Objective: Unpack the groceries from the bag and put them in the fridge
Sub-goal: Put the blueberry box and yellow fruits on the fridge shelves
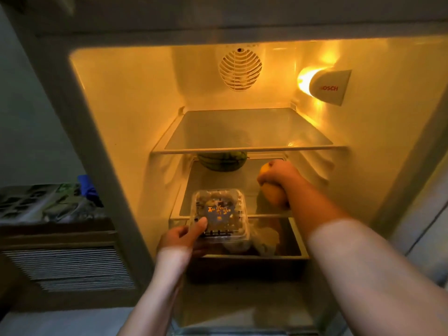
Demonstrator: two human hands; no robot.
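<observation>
The fridge is open and lit yellow inside. My left hand (184,236) grips a clear plastic clamshell box (219,214) with a dark label, held over the front edge of the middle glass shelf (218,183). My right hand (278,175) reaches onto that shelf at the right and is closed around yellow-orange fruit (272,195). A green striped melon (221,161) lies at the back of the same shelf, partly hidden by the shelf above.
The top glass shelf (247,132) is above. Below the hands, an open drawer (254,258) holds bagged produce (264,238). A lamp housing (329,87) juts from the right wall. Left of the fridge stands a cabinet with patterned cloth (48,202).
</observation>
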